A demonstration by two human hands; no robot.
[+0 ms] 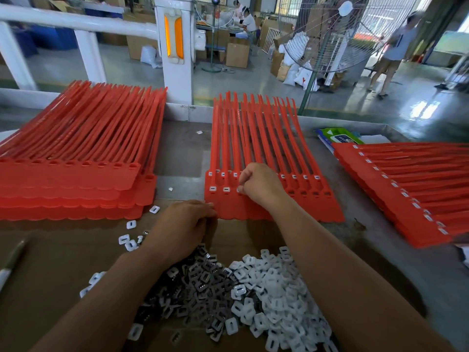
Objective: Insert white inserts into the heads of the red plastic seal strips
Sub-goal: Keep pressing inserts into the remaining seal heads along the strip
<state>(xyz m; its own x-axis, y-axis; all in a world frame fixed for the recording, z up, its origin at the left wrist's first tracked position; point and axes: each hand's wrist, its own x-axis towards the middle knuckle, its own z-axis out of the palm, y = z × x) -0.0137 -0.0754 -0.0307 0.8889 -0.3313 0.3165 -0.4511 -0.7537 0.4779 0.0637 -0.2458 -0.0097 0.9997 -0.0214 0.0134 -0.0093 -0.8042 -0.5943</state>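
A sheet of joined red seal strips (312,209) lies in front of me on top of another like it. Its two leftmost heads hold white inserts (212,189). My right hand (258,185) is over the third head, fingers curled, pinching a white insert against it. My left hand (184,226) rests curled at the sheet's near left corner; what its fingers hold is hidden. A heap of loose white inserts (264,295) lies on brown cardboard (50,275) below my arms.
A tall stack of red strip sheets (76,179) with empty heads sits at the left. Another stack (411,189) with inserts fitted lies at the right. A pen (12,260) lies at the left edge. A standing fan (327,34) and people are beyond the table.
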